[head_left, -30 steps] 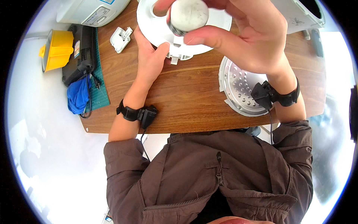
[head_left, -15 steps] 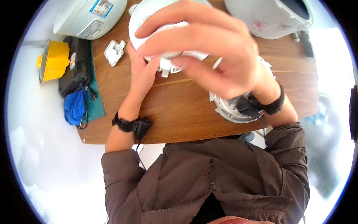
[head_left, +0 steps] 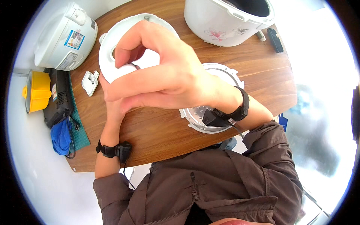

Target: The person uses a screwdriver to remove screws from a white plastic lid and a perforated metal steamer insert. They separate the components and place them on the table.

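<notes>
A round white rice cooker lid [head_left: 108, 37] with a hole lies on the table's far left part. My left hand [head_left: 108, 93] grips its near edge, its fingers mostly hidden behind my other hand. Above the lid, my right hand [head_left: 165, 67] curves with bent fingers and thumb closed around a white rounded piece [head_left: 126, 71]; whether that piece is separate from the lid I cannot tell. Under my right forearm sits a silvery round inner lid [head_left: 198, 122] with small dimples or holes, partly covered by the wrist.
A white rice cooker body [head_left: 221, 26] with a flower print stands open at the back. Another white cooker [head_left: 63, 41] is at far left. A small white plastic part [head_left: 90, 83], yellow container [head_left: 39, 91], black case [head_left: 58, 97], blue cloth [head_left: 61, 138] and dark tool [head_left: 275, 40] lie around.
The view has shifted, so the table's things appear further left and mostly lower. My right hand has come down nearer the lid, now overlapping my left hand.
</notes>
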`<state>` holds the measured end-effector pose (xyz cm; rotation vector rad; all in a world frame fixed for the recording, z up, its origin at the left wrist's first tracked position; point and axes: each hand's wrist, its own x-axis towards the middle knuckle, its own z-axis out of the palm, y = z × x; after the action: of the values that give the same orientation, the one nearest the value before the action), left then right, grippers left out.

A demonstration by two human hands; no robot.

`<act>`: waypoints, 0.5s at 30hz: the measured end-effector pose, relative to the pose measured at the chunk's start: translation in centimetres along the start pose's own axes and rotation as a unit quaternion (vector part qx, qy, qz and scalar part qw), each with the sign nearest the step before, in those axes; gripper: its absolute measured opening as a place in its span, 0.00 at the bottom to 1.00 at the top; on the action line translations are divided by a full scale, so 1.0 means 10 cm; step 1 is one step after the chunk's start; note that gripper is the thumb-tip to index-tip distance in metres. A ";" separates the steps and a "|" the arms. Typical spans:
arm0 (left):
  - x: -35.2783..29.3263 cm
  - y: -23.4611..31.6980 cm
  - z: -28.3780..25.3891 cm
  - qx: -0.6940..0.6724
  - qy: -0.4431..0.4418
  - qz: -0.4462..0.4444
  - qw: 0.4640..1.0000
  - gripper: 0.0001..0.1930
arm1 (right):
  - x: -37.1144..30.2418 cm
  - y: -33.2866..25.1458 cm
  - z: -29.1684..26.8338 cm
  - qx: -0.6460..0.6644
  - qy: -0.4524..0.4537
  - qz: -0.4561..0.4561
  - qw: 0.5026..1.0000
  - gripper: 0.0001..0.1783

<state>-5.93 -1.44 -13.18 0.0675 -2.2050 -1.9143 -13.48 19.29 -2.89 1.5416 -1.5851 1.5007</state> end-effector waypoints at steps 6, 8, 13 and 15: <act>-0.04 0.05 0.04 0.001 0.012 0.017 1.000 0.39 | 0.02 0.01 0.02 0.020 0.005 0.018 1.000 0.19; -0.06 0.06 0.05 -0.053 0.004 0.027 0.998 0.38 | 0.02 0.01 0.01 0.006 0.008 0.014 1.000 0.21; -0.04 0.06 0.02 -0.058 0.006 0.024 0.998 0.37 | 0.00 -0.02 0.02 0.045 -0.016 0.030 0.998 0.23; -0.03 0.04 0.02 -0.043 0.006 0.019 0.999 0.37 | 0.00 -0.06 0.00 0.119 -0.048 0.082 0.988 0.24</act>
<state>-5.61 -1.17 -12.88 0.0228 -2.0983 -1.9787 -12.90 19.39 -2.62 1.6670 -1.6718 1.7848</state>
